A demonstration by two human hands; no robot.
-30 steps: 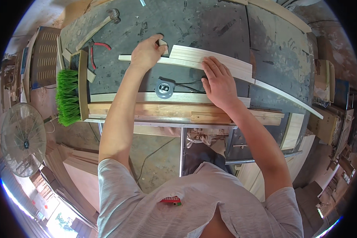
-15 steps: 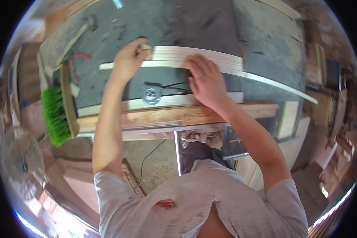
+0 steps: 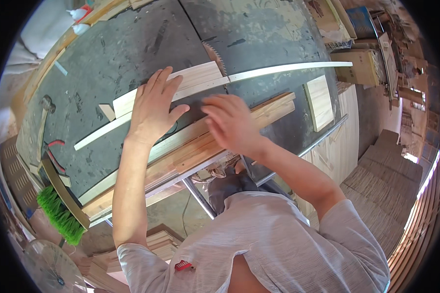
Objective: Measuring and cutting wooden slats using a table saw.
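Observation:
My left hand (image 3: 156, 108) lies with fingers spread over a pale wooden board (image 3: 200, 75) and the long thin whitish strip (image 3: 274, 70) along its near edge. A small wood offcut (image 3: 106, 112) rests by the board's left end. At the right end, a toothed circular saw blade (image 3: 214, 56) rises from the dark tabletop (image 3: 146, 39). My right hand (image 3: 232, 122) hovers over the near wooden strips (image 3: 274, 108), fingers loosely bent and apart, slightly blurred, nothing visible in them. Behind my left hand, a round thing (image 3: 172, 128), apparently the tape measure, is mostly hidden.
On the left are a hammer (image 3: 45, 107), a red-handled tool (image 3: 56, 149) and a green-bristled brush (image 3: 58, 212). A short pale board (image 3: 319, 102) lies at the right. Cardboard boxes (image 3: 359, 66) stand beyond the table's right edge.
The view has turned, so the table appears tilted. My left hand has released a small light piece and flattened over the board. My right hand has come off the board, nearer to me.

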